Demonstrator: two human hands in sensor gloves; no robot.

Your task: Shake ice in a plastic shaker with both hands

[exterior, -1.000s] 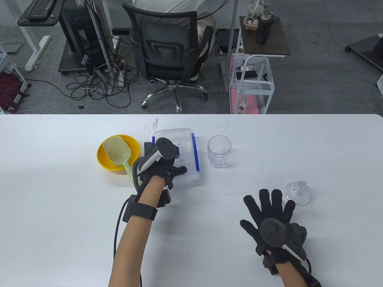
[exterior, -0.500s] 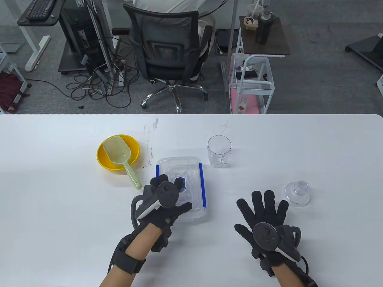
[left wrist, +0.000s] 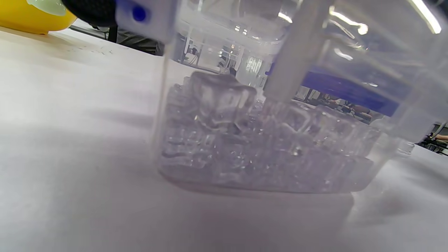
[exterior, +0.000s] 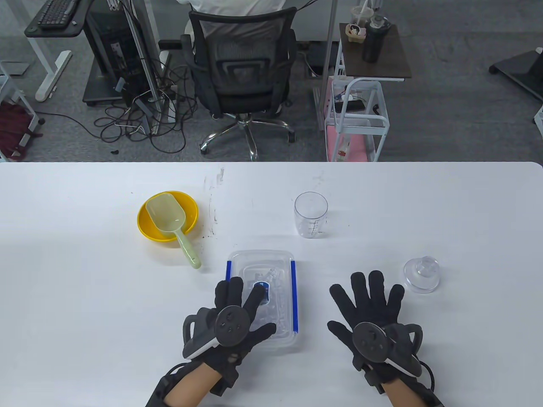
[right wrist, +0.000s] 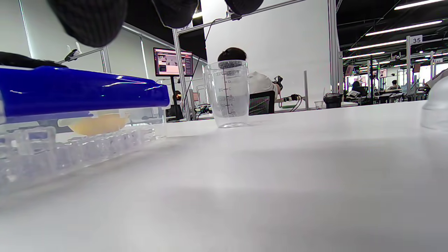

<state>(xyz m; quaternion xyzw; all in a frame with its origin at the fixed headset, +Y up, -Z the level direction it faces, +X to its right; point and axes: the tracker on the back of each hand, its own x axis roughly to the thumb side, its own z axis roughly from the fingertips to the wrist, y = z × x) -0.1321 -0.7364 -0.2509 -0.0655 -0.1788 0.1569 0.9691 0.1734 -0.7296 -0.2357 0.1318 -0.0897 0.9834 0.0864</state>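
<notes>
- My left grip (exterior: 237, 316) rests on the lid of the clear ice box (exterior: 278, 265), fingers spread flat over its near-left part, thumb out toward the box's near edge. Not clamped round anything.
- Left wrist view: box wall right in front of cam, ice cubes (left wrist: 224, 105) piled inside, blue latch (left wrist: 346, 89) on the side. Box sits on the counter (exterior: 85, 288).
- My right grip (exterior: 369, 305) lies w/ fingers splayed wide, palm down, holding nothing. Can't tell if the palm touches the counter.
- Shaker cup (exterior: 311, 214) stands upright, mouth open, at mid-counter, well ahead of both grips, beyond the box's far-right corner. Apart from the box.
- Right wrist view: cup (right wrist: 227, 94) upright w/ measuring marks down its side, box's blue latch (right wrist: 84, 92) close at left.
- Shaker lid (exterior: 422, 274) sits on the counter just ahead-right of my right grip's fingertips, not touching. Well apart from the cup.
- Yellow bowl (exterior: 146, 227) far left w/ pale green scoop (exterior: 167, 216) in it, scoop handle sticking out over the rim toward me.
</notes>
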